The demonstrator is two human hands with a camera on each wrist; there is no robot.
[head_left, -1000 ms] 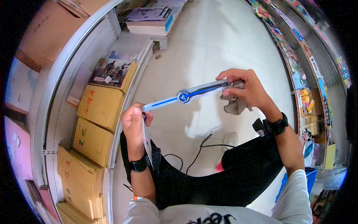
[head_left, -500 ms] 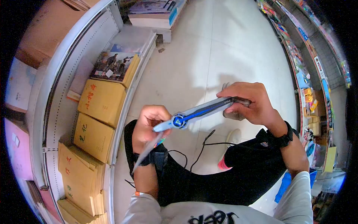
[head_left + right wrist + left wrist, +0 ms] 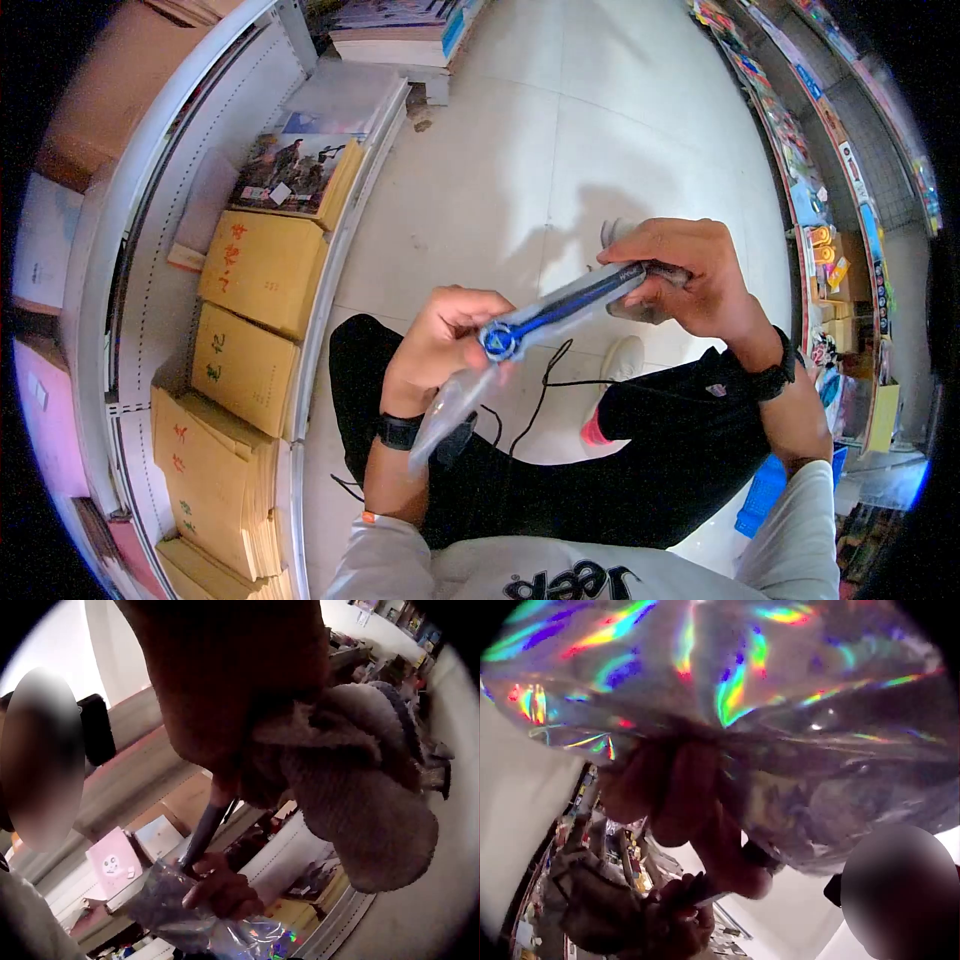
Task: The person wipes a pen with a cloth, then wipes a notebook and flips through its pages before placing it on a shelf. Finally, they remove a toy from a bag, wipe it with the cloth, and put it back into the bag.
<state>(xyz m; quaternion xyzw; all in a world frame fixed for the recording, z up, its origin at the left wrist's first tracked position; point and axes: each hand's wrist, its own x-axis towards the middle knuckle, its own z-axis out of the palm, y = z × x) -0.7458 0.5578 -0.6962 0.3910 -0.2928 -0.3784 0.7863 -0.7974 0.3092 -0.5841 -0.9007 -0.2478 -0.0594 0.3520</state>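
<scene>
my left hand (image 3: pixel 440 338) pinches the wrapper (image 3: pixel 446 408) at the sword (image 3: pixel 560 302) tip; my right hand (image 3: pixel 692 272) clamps the sword's other end plus cloth (image 3: pixel 636 312).

Bright, even overhead light fills the head view. The pale floor (image 3: pixel 560 130) gleams softly and carries faint shadows. Fisheye distortion bends the shelves (image 3: pixel 130 250) at left, and the corners are black. The left wrist view shows blurred rainbow glare across a plastic wrapper (image 3: pixel 705 675). The right wrist view is dim and out of focus up close.
</scene>
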